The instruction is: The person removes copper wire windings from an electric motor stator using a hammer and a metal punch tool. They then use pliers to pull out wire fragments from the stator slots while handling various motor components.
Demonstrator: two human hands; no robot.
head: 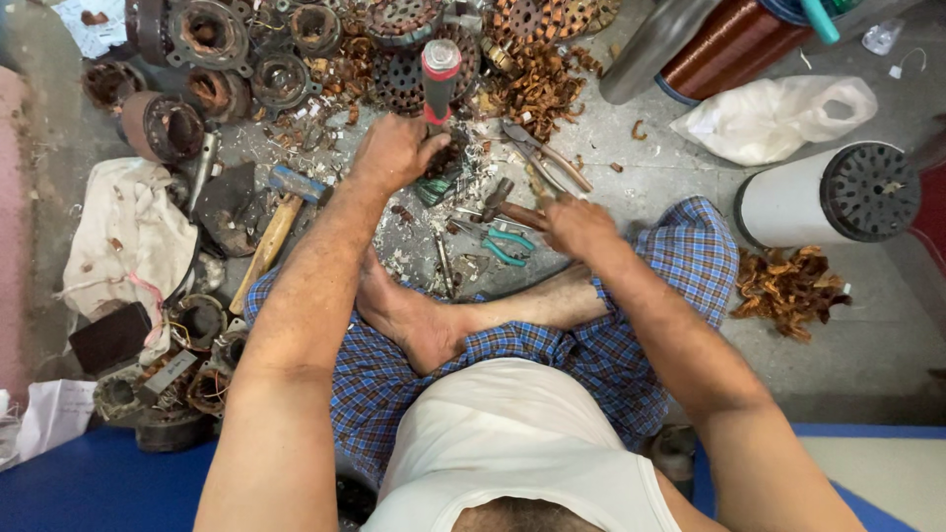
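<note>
While the person sits cross-legged on the grey floor (690,187), the head camera shows the left hand (394,153) wrapped around the shaft of a red-and-black-handled tool (439,74), probably a screwdriver or chisel, its fingers curled tight and pressed together just below the grip. The tool stands nearly upright, tip down into a small dark motor stator (440,175) that lies on the floor just ahead of the bare foot (414,320), ringed by pale chips and scraps. The right hand (576,225) closes its fingers around the wooden handle of a hammer (505,200), whose metal head lies low, just right of the stator and apart from the tool's top. Green-handled pliers (507,244) rest on the floor touching nothing, between the hammer and the leg. Judging from this pose, the step in hand is driving the upright tool into the stator to loosen its winding; the hammer is not yet raised. A next blow would call for lifting the hammer head above the red handle and striking squarely down, with the left fist holding the shaft steady and clear of the top. Around them lie a pile of stripped copper wire (537,84), more round stators (212,39), a second wooden-handled hammer (266,241), a white cloth (128,236), a copper wire spool (729,44) and a white cylinder (828,197).
</note>
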